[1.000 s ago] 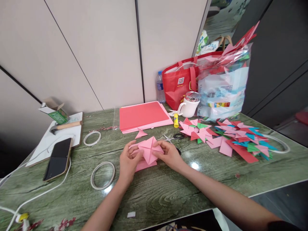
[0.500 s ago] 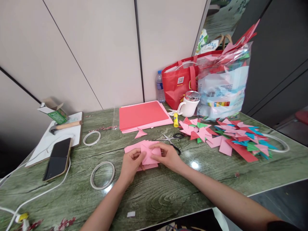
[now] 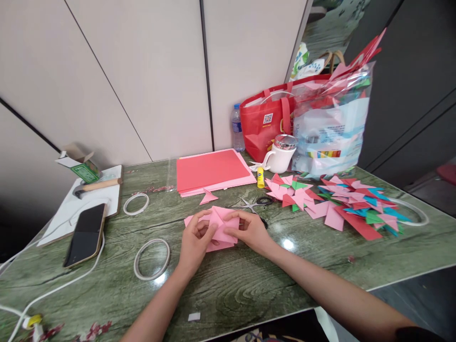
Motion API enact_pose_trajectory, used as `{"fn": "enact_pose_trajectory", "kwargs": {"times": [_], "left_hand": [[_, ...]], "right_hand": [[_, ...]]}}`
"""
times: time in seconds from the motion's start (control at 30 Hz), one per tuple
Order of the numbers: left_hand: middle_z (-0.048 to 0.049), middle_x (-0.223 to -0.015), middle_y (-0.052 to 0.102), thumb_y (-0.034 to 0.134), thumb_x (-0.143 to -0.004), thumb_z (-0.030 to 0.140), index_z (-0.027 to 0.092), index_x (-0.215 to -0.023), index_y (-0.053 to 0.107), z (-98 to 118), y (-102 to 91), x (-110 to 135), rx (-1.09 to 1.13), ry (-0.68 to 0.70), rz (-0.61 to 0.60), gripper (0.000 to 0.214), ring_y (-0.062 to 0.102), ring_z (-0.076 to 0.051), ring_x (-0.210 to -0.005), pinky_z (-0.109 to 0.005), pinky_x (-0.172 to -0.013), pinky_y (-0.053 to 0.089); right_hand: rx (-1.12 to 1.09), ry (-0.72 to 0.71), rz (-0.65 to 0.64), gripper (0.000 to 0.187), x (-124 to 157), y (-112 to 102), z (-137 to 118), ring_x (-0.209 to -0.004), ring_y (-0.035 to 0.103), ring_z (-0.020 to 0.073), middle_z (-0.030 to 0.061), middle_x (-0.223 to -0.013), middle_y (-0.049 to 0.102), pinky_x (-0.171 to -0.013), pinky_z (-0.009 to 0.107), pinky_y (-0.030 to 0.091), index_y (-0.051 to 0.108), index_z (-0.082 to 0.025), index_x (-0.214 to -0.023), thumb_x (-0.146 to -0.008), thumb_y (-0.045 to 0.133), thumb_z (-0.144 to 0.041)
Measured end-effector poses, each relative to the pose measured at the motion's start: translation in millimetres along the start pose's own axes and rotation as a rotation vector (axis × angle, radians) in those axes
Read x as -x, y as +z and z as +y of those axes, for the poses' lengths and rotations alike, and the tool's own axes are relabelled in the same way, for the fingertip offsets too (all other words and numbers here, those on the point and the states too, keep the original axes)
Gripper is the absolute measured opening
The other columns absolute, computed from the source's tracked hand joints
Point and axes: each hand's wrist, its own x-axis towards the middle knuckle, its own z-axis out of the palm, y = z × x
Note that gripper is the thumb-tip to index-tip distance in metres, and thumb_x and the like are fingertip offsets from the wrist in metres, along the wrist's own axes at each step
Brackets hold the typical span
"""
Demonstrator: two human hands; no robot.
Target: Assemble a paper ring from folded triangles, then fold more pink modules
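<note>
A pink folded paper piece (image 3: 223,223) lies low over a small stack of pink squares (image 3: 192,220) on the green table (image 3: 249,285). My left hand (image 3: 194,240) pinches its left side with thumb and fingers. My right hand (image 3: 249,229) pinches its right side, the fingers curled over the folds. A small pink folded triangle (image 3: 208,196) lies just beyond them, in front of a stack of red and pink sheets (image 3: 212,172). Scissors (image 3: 257,205) lie right behind my right hand.
Two tape rings (image 3: 152,258) (image 3: 136,204) and a phone (image 3: 86,233) with a white cable lie left. A hammer (image 3: 96,186) and green box (image 3: 80,165) sit far left. A pile of folded coloured shapes (image 3: 342,205), a glue stick (image 3: 260,177), a mug (image 3: 281,154), a bottle (image 3: 237,128) and bags (image 3: 313,123) are right.
The pink piece, held up and open as a square a second ago, has been brought down and pressed flatter between both hands. The hands have closed in slightly.
</note>
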Motion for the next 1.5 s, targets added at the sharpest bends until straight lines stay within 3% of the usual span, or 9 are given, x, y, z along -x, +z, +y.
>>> {"fn": "enact_pose_trajectory", "kwargs": {"times": [0.27, 0.63, 0.83, 0.97, 1.1, 1.23, 1.37, 1.5], "left_hand": [[0.0021, -0.06, 0.061, 0.066, -0.069, 0.031, 0.017, -0.117, 0.043, -4.6, 0.0, -0.9, 0.104, -0.095, -0.011, 0.055, 0.057, -0.012, -0.049, -0.024, -0.049, 0.05], [0.0026, -0.055, 0.059, 0.069, -0.065, 0.035, 0.014, -0.12, 0.051, -4.8, -5.6, -3.4, -0.039, -0.056, -0.028, 0.061, 0.051, -0.009, -0.046, -0.018, -0.045, 0.039], [0.0036, -0.055, 0.058, 0.069, -0.066, 0.032, 0.014, -0.123, 0.047, -3.0, -4.1, -2.8, -0.024, -0.069, -0.047, 0.063, 0.049, -0.008, -0.046, -0.017, -0.047, 0.037], [0.0048, -0.05, 0.057, 0.071, -0.063, 0.032, 0.013, -0.113, 0.053, -4.0, -2.9, -2.3, -0.051, -0.1, -0.036, 0.057, 0.05, -0.008, -0.044, -0.017, -0.046, 0.036], [-0.001, -0.058, 0.065, 0.072, -0.061, 0.032, 0.012, -0.103, 0.058, -4.6, -1.2, -1.0, -0.034, -0.144, -0.062, 0.048, 0.057, -0.011, -0.05, -0.021, -0.051, 0.042], [-0.0021, -0.06, 0.066, 0.074, -0.058, 0.032, 0.012, -0.093, 0.059, -5.0, 0.5, -0.4, -0.03, -0.172, -0.062, 0.043, 0.058, -0.012, -0.052, -0.022, -0.052, 0.044], [0.0004, -0.058, 0.062, 0.071, -0.061, 0.034, 0.012, -0.088, 0.062, -5.1, 1.4, -0.3, -0.063, -0.104, -0.05, 0.036, 0.054, -0.011, -0.052, -0.021, -0.052, 0.042], [0.004, -0.049, 0.053, 0.06, -0.072, 0.036, 0.013, -0.084, 0.068, -4.7, 3.2, 3.4, -0.334, 0.097, -0.01, 0.027, 0.043, -0.008, -0.045, -0.019, -0.045, 0.035]], "right_hand": [[0.073, -0.051, -0.04, 0.022, 2.1, 1.2, -2.4, -0.076, 0.056, 0.0151, 0.0021, -0.083, 0.06, -0.064, 0.024, 0.046, 0.063, -0.018, -0.079, -0.059, 0.073, -0.02], [0.257, -0.228, -0.039, 0.021, 0.9, -1.2, -6.8, -0.084, 0.058, 0.0186, 0.0036, -0.084, 0.064, -0.077, 0.031, 0.044, 0.065, -0.019, -0.081, -0.063, 0.073, -0.025], [0.222, -0.208, -0.001, 0.012, 1.2, -0.2, -7.4, -0.078, 0.059, 0.017, 0.0031, -0.078, 0.064, -0.072, 0.029, 0.044, 0.063, -0.018, -0.074, -0.07, 0.067, -0.028], [0.187, -0.145, 0.048, 0.017, 1.6, -0.3, -6.6, -0.073, 0.058, 0.0148, 0.0017, -0.078, 0.062, -0.068, 0.026, 0.044, 0.057, -0.018, -0.082, -0.071, 0.065, -0.028], [0.164, -0.105, 0.014, 0.033, 2.1, -0.2, -6.9, -0.069, 0.059, 0.0143, 0.0, -0.074, 0.063, -0.066, 0.026, 0.046, 0.053, -0.018, -0.1, -0.071, 0.065, -0.028], [0.244, -0.165, 0.005, 0.016, 2.5, 0.3, -7.2, -0.075, 0.061, 0.0176, 0.0035, -0.08, 0.066, -0.07, 0.029, 0.047, 0.063, -0.017, -0.083, -0.073, 0.063, -0.03], [0.365, -0.292, 0.017, 0.018, 3.0, 0.3, -7.4, -0.078, 0.061, 0.0185, 0.0055, -0.083, 0.067, -0.071, 0.031, 0.047, 0.067, -0.02, -0.091, -0.08, 0.055, -0.027], [0.408, -0.394, 0.011, 0.023, 5.0, 1.3, -9.6, -0.075, 0.06, 0.0173, 0.0061, -0.081, 0.065, -0.068, 0.03, 0.048, 0.067, -0.023, -0.098, -0.084, 0.049, -0.024]]}}
